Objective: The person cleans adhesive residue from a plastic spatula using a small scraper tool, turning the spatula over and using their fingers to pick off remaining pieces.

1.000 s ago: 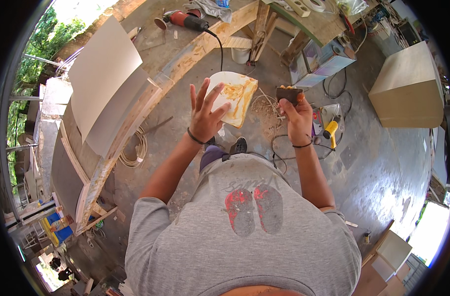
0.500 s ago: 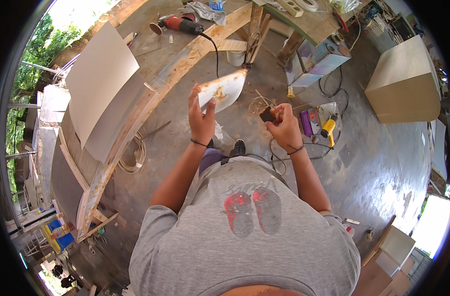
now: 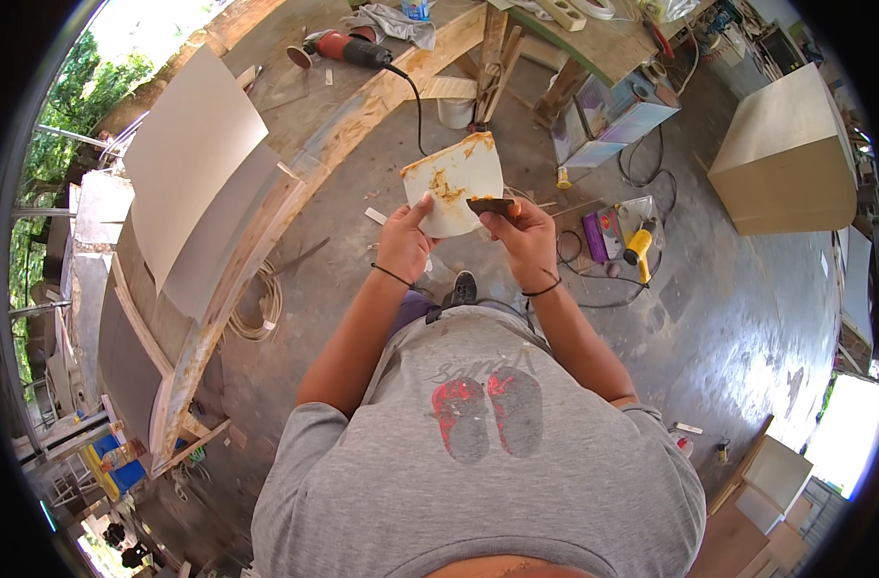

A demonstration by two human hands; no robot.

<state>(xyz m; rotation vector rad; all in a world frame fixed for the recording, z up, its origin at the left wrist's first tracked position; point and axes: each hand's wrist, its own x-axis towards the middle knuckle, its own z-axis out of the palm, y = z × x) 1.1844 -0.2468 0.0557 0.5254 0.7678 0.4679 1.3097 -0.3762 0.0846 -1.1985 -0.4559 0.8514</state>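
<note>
My left hand (image 3: 406, 237) grips the lower left edge of a white sheet (image 3: 473, 178), its thumb on top. Brownish-orange paste is smeared over the middle of this sheet and along its far edge. In my right hand (image 3: 528, 239) is a dark, flat scraper (image 3: 490, 206), pinched between thumb and fingers. An orange smear shows on the scraper's upper edge. Its blade overlaps the sheet's right side; whether it touches the surface I cannot tell.
At the far left, a workbench (image 3: 353, 116) carries a red and black angle grinder (image 3: 351, 48) and a large curved white panel (image 3: 194, 144). A yellow heat gun (image 3: 638, 248), cables and a purple box (image 3: 605, 237) lie on the floor to the right, near a big box-shaped cabinet (image 3: 781, 159).
My right hand has moved left, bringing the scraper over the sheet. The sheet has turned flatter, its smeared face now more toward me.
</note>
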